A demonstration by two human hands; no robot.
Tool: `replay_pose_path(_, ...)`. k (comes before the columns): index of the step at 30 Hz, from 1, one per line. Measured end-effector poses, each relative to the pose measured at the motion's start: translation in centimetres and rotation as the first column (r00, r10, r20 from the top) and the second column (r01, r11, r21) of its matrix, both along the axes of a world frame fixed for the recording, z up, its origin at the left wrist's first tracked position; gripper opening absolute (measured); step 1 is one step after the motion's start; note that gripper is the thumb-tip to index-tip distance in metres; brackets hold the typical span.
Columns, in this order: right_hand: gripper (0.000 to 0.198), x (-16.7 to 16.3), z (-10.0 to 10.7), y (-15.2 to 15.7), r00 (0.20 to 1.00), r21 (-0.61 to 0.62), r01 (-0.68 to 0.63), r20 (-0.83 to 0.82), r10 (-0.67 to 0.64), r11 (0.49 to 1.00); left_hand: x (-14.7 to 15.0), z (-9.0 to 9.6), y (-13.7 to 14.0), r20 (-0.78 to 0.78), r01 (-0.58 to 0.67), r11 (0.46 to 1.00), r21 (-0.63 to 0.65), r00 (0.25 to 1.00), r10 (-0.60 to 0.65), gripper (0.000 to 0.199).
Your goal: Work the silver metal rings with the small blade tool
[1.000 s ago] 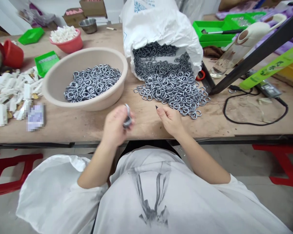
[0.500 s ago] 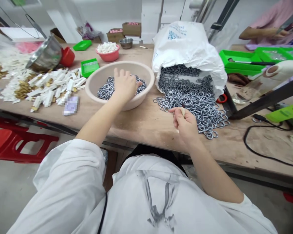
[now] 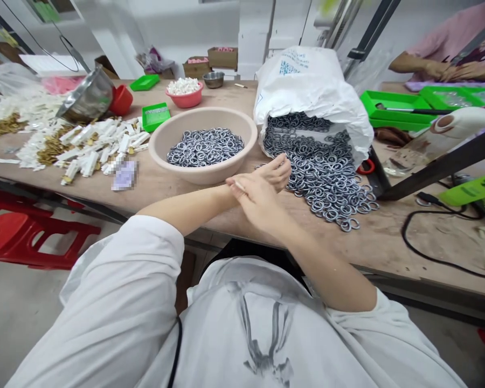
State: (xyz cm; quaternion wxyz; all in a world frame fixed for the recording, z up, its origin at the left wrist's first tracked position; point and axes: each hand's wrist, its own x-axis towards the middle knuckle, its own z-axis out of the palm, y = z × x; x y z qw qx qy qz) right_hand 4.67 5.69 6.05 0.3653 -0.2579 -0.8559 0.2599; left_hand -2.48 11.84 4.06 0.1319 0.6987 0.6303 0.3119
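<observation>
My left hand [image 3: 275, 171] reaches across to the left edge of a heap of grey metal rings [image 3: 331, 186], its fingers stretched out and slightly bent. Over my left wrist crosses my right hand [image 3: 261, 202], fingers closed together. A pale covering or scrap shows at its fingertips; what they hold, if anything, is hidden. Behind my wrists stands a beige plastic basin [image 3: 157, 156] with many similar rings [image 3: 205, 146] inside. The heap spills from the mouth of a white sack [image 3: 307, 81] lying on its side.
White plastic pieces with brass-coloured parts [image 3: 84, 156] cover the left of the wooden table, near a tilted steel bowl [image 3: 87, 97]. Green trays [image 3: 396, 108], a black cable [image 3: 406, 231] and a slanted dark bar [image 3: 440, 156] are at right. Another person's hands [image 3: 448, 70] work beyond.
My left hand has come out of the basin and moved right to the heap. My right hand has moved left from the heap to over my left wrist. The view has shifted slightly.
</observation>
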Motion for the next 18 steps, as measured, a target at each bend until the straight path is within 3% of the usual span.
replay_pose_path(2,0.038,-0.1,-0.5,-2.5,0.986,-0.061,-0.133,-0.110,0.126,0.989,-0.6,0.1,0.6,-0.095,0.285,0.955,0.078,0.956,-0.278,0.023)
replay_pose_path(4,0.040,0.5,-0.8,-4.4,0.939,-0.133,-0.301,-0.213,0.269,0.944,-1.0,-0.1,1.2,-0.230,0.547,0.826,0.135,0.828,-0.511,0.026)
replay_pose_path(5,0.041,0.8,-0.9,-4.8,0.918,-0.173,-0.361,-0.242,0.315,0.916,-1.1,-0.2,1.4,-0.271,0.613,0.777,0.145,0.780,-0.565,0.028)
replay_pose_path(7,0.041,1.4,-1.0,-4.4,0.924,-0.198,-0.324,-0.276,0.265,0.925,-1.1,-0.7,1.7,-0.254,0.636,0.759,0.138,0.764,-0.593,0.027)
replay_pose_path(9,0.039,1.4,-1.1,-2.9,0.960,-0.125,-0.074,-0.279,0.036,0.989,-0.6,-1.0,2.0,-0.187,0.625,0.772,0.116,0.777,-0.601,0.025)
replay_pose_path(11,0.035,0.9,-1.2,-1.6,0.975,-0.035,0.100,-0.195,-0.105,0.994,0.0,-1.1,2.0,-0.142,0.630,0.771,0.097,0.775,-0.615,0.023)
replay_pose_path(12,0.034,0.6,-1.3,-1.4,0.987,-0.022,0.076,-0.143,-0.078,0.997,0.2,-1.1,1.9,-0.133,0.636,0.766,0.093,0.770,-0.623,0.022)
replay_pose_path(14,0.035,0.4,-1.4,-1.7,0.986,-0.032,-0.133,-0.104,0.129,0.991,0.4,-1.0,1.5,-0.135,0.651,0.753,0.095,0.758,-0.638,0.019)
replay_pose_path(16,0.037,0.7,-1.5,-2.7,0.939,-0.079,-0.325,-0.145,0.312,0.942,-0.2,-1.0,1.2,-0.155,0.655,0.749,0.098,0.753,-0.639,0.018)
replay_pose_path(18,0.040,1.2,-1.7,-3.2,0.904,-0.151,-0.418,-0.165,0.394,0.896,-1.2,-1.1,1.4,-0.206,0.659,0.746,0.094,0.746,-0.633,0.018)
